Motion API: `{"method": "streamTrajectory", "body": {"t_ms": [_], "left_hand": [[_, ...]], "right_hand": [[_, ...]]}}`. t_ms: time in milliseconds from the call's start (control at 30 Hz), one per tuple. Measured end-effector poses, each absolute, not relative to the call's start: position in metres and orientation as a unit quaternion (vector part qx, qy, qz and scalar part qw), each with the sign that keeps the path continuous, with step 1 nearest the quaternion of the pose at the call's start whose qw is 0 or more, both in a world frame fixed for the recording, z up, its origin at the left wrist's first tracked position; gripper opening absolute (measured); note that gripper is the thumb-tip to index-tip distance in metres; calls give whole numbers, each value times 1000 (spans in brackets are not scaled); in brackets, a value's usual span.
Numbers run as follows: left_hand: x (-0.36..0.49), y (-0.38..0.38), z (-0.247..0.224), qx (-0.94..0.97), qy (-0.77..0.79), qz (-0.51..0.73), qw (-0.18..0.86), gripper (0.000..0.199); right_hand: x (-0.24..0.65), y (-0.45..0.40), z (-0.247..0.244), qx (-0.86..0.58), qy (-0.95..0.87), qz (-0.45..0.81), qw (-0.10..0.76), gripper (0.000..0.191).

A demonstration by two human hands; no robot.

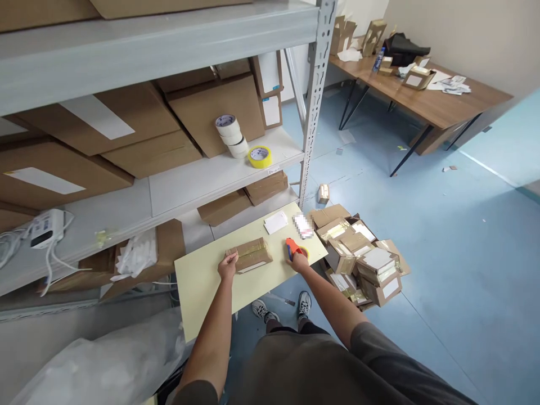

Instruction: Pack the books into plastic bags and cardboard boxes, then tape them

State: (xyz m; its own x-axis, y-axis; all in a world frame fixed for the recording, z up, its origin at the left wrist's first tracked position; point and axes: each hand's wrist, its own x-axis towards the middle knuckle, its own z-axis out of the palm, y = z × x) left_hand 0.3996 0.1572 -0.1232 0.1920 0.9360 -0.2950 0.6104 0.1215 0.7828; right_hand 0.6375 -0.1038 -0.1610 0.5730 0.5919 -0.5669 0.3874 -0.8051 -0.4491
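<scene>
Steel shelving, smooth and grey with a slotted upright, fills the upper left of the frame; its middle level bears large rectangular cartons of brown cardboard, several with white paper panels. In the upper right stands a wood-topped desk on slim dark legs, carrying open boxes and loose papers. A pale yellow desk, flat and smooth, crosses the centre of the frame. At the lower left bulges a translucent, wrinkled plastic bag, its contents too blurred to make out. Right of centre, small boxes bound in glossy tape lie heaped on the blue floor among open cardboard flaps. An open carton on the lower shelf, left of centre, holds crumpled white material. The taped box, long and low, lies on the pale desk at the centre of the frame, a shiny strip along its top. The left hand has its fingers drawn together at the box's left end; whether they grip it cannot be told. The right hand is closed around an orange tape dispenser near the desk's right end. White rolls stand stacked beside a yellow roll on the middle shelf.
</scene>
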Motion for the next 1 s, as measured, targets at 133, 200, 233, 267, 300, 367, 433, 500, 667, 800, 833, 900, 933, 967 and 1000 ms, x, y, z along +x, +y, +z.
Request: {"method": "streamTrajectory", "body": {"t_ms": [133,200,233,267,300,367,433,500,667,800,833,900,933,967,1000], "left_hand": [[398,151,-118,667,603,158,408,35],[398,148,-114,676,595,154,406,37],[399,146,-112,677,592,154,409,38],[399,145,-110,677,589,155,413,37],[400,145,-109,677,586,156,416,36],[402,144,-108,679,581,158,421,33],[403,144,-107,681,576,158,424,30],[402,145,-106,684,568,154,431,28],[395,152,-101,672,538,127,493,27],[390,160,-99,661,509,106,541,26],[388,161,-99,664,502,103,545,25],[385,162,-98,677,483,104,545,24],[382,163,-96,689,474,113,537,24],[379,163,-95,701,468,132,522,24],[376,164,-92,711,463,159,504,25]], "right_hand": [[642,-100,-166,-894,-255,342,138,39],[645,-100,-160,-893,-290,309,150,34],[645,-100,-155,-892,-306,294,158,33],[644,-99,-147,-889,-319,282,172,34],[641,-97,-138,-883,-330,274,192,36],[631,-89,-115,-856,-366,263,255,42],[618,-74,-90,-808,-419,267,318,49],[605,-52,-66,-761,-455,298,353,55],[584,-5,-38,-728,-451,384,345,54],[584,0,-44,-723,-433,404,354,57],[584,-1,-47,-720,-425,410,364,59],[583,-4,-51,-714,-409,418,385,64],[582,-5,-52,-711,-402,423,392,66],[580,-6,-53,-709,-395,428,398,68],[579,-7,-53,-706,-387,433,404,70]]}}
